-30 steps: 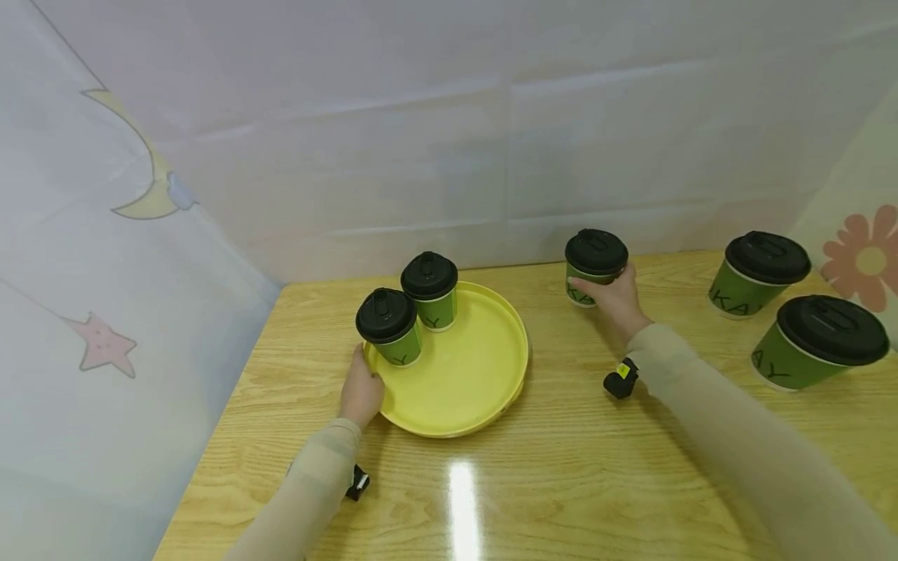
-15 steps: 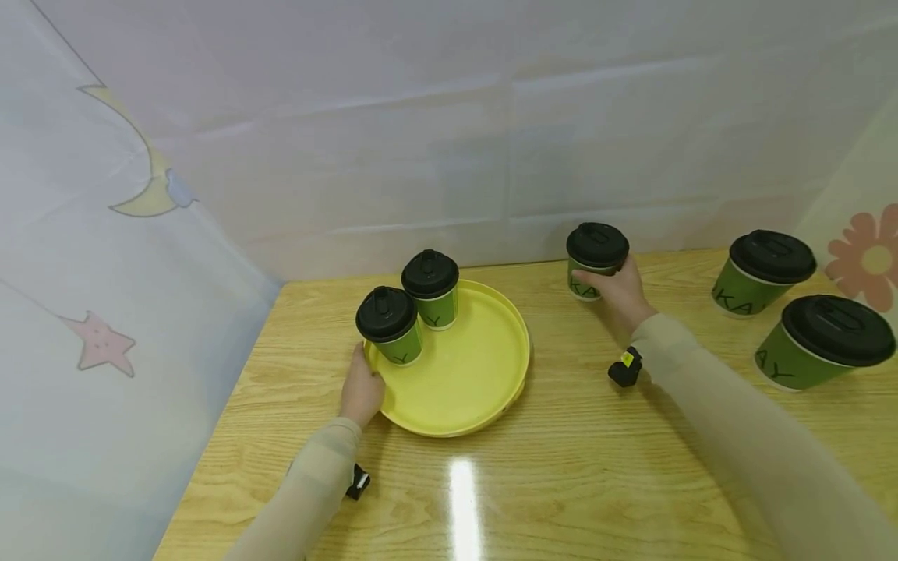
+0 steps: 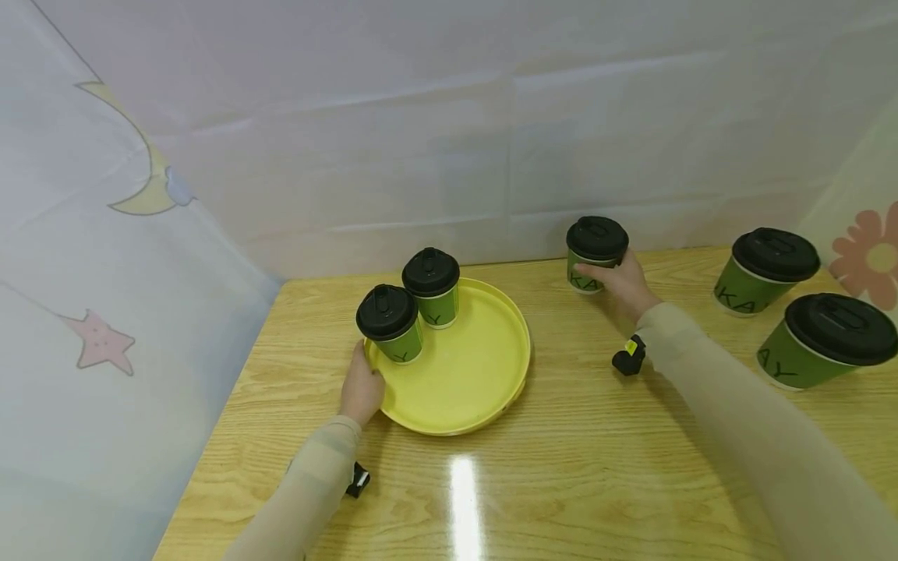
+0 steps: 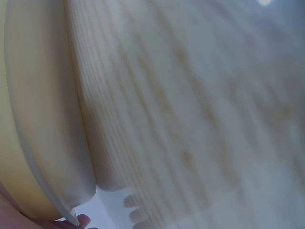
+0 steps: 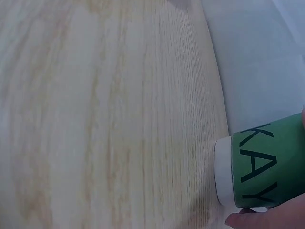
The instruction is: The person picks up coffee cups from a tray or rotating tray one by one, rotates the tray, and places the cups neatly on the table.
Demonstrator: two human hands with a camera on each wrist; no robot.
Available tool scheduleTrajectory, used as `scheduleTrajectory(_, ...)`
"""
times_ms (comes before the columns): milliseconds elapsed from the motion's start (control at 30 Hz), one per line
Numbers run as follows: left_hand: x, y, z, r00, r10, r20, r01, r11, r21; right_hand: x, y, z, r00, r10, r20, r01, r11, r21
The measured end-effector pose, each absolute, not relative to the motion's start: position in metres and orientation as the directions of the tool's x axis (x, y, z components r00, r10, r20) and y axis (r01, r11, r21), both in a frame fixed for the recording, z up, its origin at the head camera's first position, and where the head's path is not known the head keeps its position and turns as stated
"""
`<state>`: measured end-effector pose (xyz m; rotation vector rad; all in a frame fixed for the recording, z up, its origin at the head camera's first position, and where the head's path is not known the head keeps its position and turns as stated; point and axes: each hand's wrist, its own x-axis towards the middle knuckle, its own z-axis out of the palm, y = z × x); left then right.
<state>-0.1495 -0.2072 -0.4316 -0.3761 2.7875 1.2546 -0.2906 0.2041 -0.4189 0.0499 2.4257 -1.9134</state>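
In the head view, my left hand (image 3: 361, 392) grips the left rim of a round yellow tray (image 3: 466, 389); the left wrist view shows the tray's side wall (image 4: 45, 105) close up. Two green paper cups with black lids stand upright on the tray's left part, a front cup (image 3: 388, 323) and a rear cup (image 3: 431, 287). Right of the tray, near the table's back edge, my right hand (image 3: 627, 288) holds another lidded green cup (image 3: 596, 240) around its side. In the right wrist view that cup's lettering (image 5: 259, 164) shows; whether its base touches the table is unclear.
Two more lidded cups stand on the table at the right, a farther one (image 3: 768, 269) and a nearer one (image 3: 824, 340). A pale cloth (image 3: 393, 140) hangs behind the wooden table (image 3: 561, 483), and printed cloth (image 3: 105, 312) hangs at the left.
My right hand and its cup have shifted slightly toward the back cloth. The left hand keeps its grip on the tray, which has stayed put. The view has shifted a little.
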Motion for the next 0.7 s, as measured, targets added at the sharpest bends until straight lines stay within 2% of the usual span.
scheduleTrajectory(267,-0.1490,-0.2069,-0.4308,-0.968,-0.194,-0.159,-0.247,0.642,0.725,-0.2953,0.2074,-0.4155,-0.997,-0.054,-0.058,0.046,0.193,-0.980)
scheduleTrajectory(700,-0.1481,-0.2069,-0.4306,-0.967,-0.194,-0.166,-0.253,0.633,0.732,-0.2942,0.2082,-0.4153,-0.995,-0.051,-0.091,0.082,0.161,-0.984)
